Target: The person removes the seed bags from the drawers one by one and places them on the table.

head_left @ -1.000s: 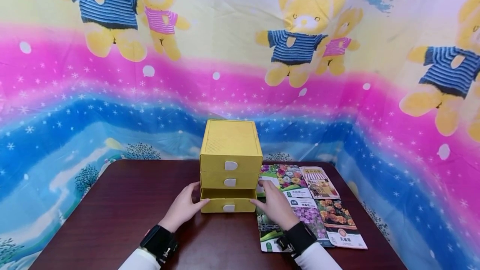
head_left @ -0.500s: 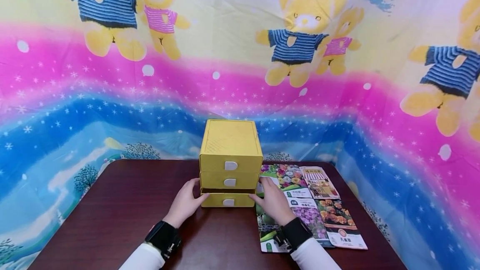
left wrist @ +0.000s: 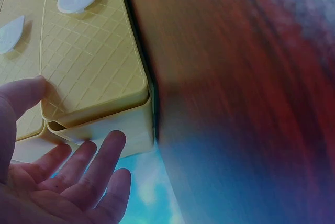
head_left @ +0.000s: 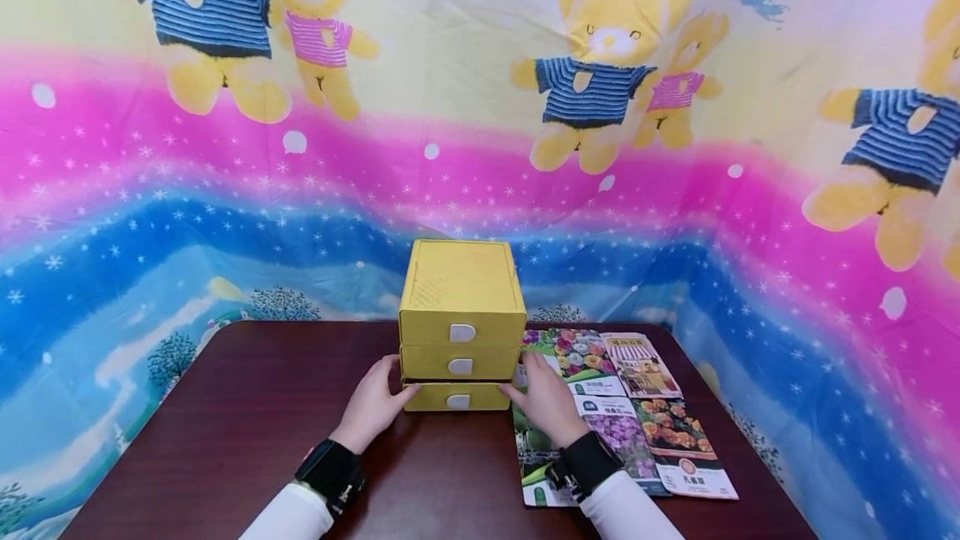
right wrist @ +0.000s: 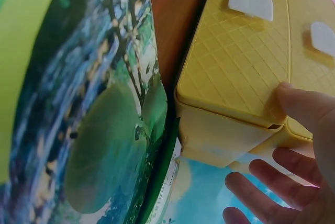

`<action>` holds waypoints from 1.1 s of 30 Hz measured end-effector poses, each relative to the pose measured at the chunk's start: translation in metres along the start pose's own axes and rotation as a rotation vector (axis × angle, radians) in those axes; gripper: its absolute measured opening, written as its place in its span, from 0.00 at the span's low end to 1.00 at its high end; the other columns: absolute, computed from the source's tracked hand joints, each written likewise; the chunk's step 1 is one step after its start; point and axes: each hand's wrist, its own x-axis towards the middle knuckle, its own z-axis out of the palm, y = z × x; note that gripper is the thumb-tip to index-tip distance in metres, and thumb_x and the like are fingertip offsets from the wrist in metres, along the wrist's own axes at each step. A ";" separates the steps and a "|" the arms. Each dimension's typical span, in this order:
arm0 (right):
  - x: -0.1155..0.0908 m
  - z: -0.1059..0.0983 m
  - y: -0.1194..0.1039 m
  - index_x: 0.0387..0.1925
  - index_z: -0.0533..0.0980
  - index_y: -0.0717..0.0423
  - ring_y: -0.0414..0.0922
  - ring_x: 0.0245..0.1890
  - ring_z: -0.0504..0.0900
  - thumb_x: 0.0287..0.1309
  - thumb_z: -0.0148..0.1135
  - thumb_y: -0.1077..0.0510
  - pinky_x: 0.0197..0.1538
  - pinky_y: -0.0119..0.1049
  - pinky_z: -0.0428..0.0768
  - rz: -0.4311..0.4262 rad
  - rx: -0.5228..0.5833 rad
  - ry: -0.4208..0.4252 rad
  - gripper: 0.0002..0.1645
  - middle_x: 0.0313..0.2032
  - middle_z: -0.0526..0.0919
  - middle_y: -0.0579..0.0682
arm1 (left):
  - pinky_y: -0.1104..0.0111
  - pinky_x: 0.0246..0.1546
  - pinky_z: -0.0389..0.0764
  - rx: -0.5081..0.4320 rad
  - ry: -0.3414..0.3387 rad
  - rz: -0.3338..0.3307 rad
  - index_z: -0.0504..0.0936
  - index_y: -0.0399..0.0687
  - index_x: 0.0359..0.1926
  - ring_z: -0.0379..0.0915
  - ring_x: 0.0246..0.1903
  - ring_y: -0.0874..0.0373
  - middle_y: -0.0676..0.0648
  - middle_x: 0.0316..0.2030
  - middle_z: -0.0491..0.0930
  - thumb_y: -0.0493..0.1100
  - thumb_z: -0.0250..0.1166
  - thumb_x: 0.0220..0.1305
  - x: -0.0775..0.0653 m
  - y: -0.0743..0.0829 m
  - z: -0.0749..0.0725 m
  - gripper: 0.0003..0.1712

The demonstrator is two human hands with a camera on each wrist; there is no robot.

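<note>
A yellow drawer unit [head_left: 465,277] with three stacked drawers and white tab handles stands on the table. Its bottom drawer [head_left: 431,397] sticks out only slightly. At the left front corner, my left hand [head_left: 371,407] presses its thumb [left wrist: 29,94] on that drawer's front. The other fingers of this hand extend loosely along the unit's side. My right hand [head_left: 551,402] mirrors it, with the thumb [right wrist: 298,103] against the right edge of the drawer front and fingers spread beside the unit. What the bottom drawer holds is hidden.
Several flower-picture packets [head_left: 618,436] lie flat to the right of the unit, partly under my right hand. The dark wooden table [head_left: 247,423] extends to the left. A printed cloth [head_left: 465,190] with bears hangs behind and around the table.
The bottom drawer has slid inward, from showing its inside to almost flush. Both hands have moved slightly forward with it, thumbs on its front.
</note>
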 end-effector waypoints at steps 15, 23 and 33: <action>0.007 0.004 0.001 0.70 0.67 0.56 0.53 0.55 0.82 0.62 0.71 0.45 0.53 0.50 0.83 0.018 0.024 0.000 0.41 0.56 0.78 0.55 | 0.55 0.47 0.78 0.000 0.057 0.036 0.78 0.42 0.55 0.78 0.45 0.50 0.44 0.46 0.81 0.46 0.74 0.62 0.004 0.001 0.002 0.24; 0.008 0.004 0.000 0.71 0.66 0.55 0.53 0.56 0.82 0.62 0.71 0.45 0.54 0.50 0.83 0.015 0.029 0.003 0.42 0.57 0.78 0.55 | 0.55 0.46 0.78 0.017 0.063 0.037 0.78 0.43 0.53 0.79 0.45 0.50 0.46 0.44 0.81 0.47 0.74 0.62 0.007 0.001 0.002 0.23; 0.007 0.005 0.000 0.74 0.63 0.55 0.54 0.57 0.82 0.65 0.69 0.46 0.54 0.50 0.83 -0.013 0.027 0.004 0.43 0.60 0.77 0.56 | 0.52 0.48 0.79 0.026 0.058 0.051 0.78 0.41 0.53 0.80 0.47 0.48 0.45 0.44 0.82 0.46 0.74 0.62 0.007 -0.001 0.002 0.23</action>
